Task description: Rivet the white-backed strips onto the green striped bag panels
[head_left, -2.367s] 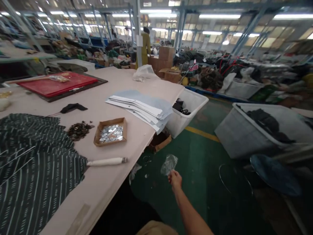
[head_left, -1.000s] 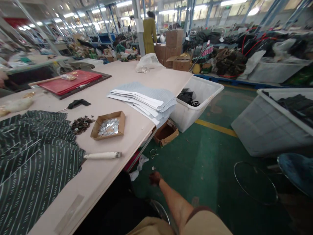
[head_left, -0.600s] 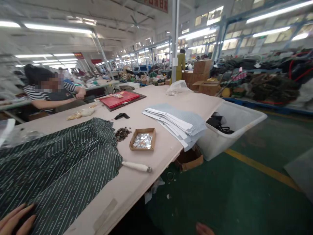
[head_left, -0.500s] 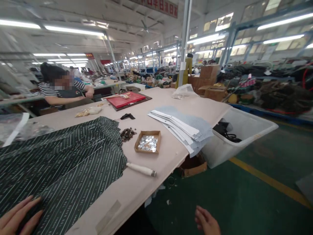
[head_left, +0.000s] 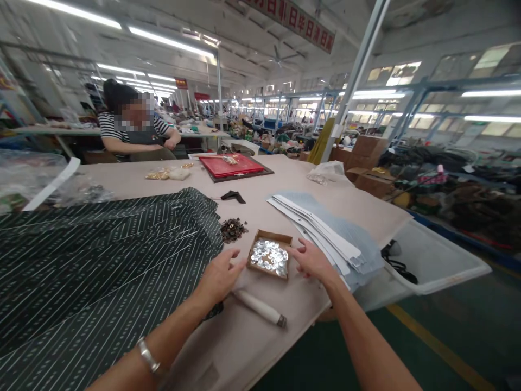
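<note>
A small cardboard tray (head_left: 290, 238) of shiny silver discs (head_left: 268, 255) lies on the table between my hands. My left hand (head_left: 220, 276) hovers by its left side, fingers loosely stretched, holding nothing. On the other side, my right hand (head_left: 312, 259) reaches its index finger to the tray's right rim; whether it touches cannot be made out. That hand is empty too, its other fingers curled a little. Below the tray lies a white stick-like tool (head_left: 260, 307) with a dark metal end. A heap of small dark brown pieces (head_left: 233, 230) sits behind my left hand.
Dark striped fabric (head_left: 101, 260) covers the table's left part. White strips (head_left: 313, 222) on pale blue sheets lie at right, beside a white plastic bin (head_left: 448, 269). Farther back are a red board (head_left: 230, 166) and a clear bag (head_left: 328, 172). A co-worker (head_left: 136, 125) sits across.
Both hands have come up and forward to either side of the tray: the left from the striped fabric, the right from beside the table. The view has turned left.
</note>
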`<state>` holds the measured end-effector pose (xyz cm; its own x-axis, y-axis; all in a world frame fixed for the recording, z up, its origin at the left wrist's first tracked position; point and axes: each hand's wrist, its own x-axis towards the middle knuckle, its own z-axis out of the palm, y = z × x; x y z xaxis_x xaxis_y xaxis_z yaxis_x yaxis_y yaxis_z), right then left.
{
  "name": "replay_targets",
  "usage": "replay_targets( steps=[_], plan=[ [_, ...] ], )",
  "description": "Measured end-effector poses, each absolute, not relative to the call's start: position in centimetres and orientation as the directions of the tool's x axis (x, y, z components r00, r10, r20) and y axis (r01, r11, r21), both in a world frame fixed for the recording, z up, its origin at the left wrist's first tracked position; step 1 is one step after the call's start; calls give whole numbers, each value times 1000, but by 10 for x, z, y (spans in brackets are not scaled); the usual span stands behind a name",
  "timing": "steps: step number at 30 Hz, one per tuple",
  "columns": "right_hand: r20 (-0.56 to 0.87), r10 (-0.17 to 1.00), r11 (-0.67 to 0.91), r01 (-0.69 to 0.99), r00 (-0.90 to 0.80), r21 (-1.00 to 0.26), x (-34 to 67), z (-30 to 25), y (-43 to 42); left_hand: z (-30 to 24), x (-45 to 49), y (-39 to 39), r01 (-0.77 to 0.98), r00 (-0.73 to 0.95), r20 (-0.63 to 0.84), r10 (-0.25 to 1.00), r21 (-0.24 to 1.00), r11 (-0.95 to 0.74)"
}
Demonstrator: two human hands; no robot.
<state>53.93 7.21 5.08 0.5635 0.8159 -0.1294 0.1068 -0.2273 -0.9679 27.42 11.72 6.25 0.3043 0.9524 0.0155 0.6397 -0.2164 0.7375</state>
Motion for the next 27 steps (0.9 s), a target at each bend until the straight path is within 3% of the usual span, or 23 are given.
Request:
replay_targets(
  steps=[5,9,18,23,27],
  plan=[
    [-168,858,-270,147,485,-952,534,39,89,43,303,156,652,417,-206,885,746,-134],
    [-170,867,-265,145,468,-953,527,40,93,26,308,162,607,474,-277,836,790,-83],
    [-135,895,-220,160,425,-962,518,58,89,12,305,166,367,443,49,895,901,-231],
    [-39,895,-178,275,445,-945,515,61,79,5,305,157,362,458,192,868,851,-380],
    [47,892,-137,367,450,-920,509,63,71,2,305,148,444,505,193,841,778,-445]
  ],
)
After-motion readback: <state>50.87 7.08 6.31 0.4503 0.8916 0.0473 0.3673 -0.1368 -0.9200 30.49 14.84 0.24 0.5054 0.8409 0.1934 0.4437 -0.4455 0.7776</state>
